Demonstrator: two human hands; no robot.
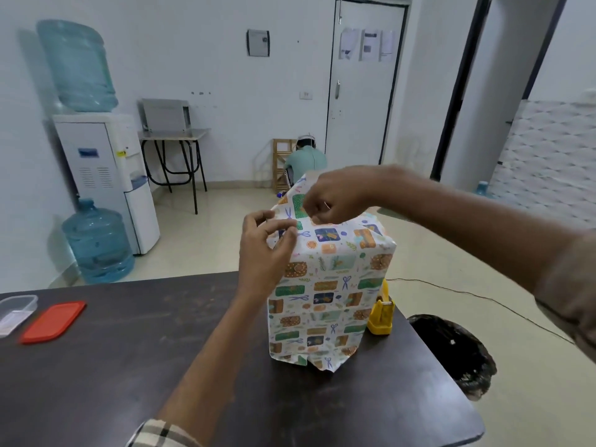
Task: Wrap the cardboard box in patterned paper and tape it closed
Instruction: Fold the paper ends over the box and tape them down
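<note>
Nearest me, a checked sleeve is cut off at the bottom edge. Dark brown wooden table carries a tall box, upright near its far right corner. The white patterned paper covers it fully, so no cardboard shows.

Left hand: fingers curled, pinching the paper at the top left corner. Right hand: reaches over the top and pinches a raised flap. I cannot make out whether its fingertips hold anything more.

Yellow plastic tape dispenser is just behind the box, partly hidden. Flat red plastic lid lies far left, beside a clear plastic container that the frame cuts.

Beyond: black-lined bin, white water cooler, white door.
</note>
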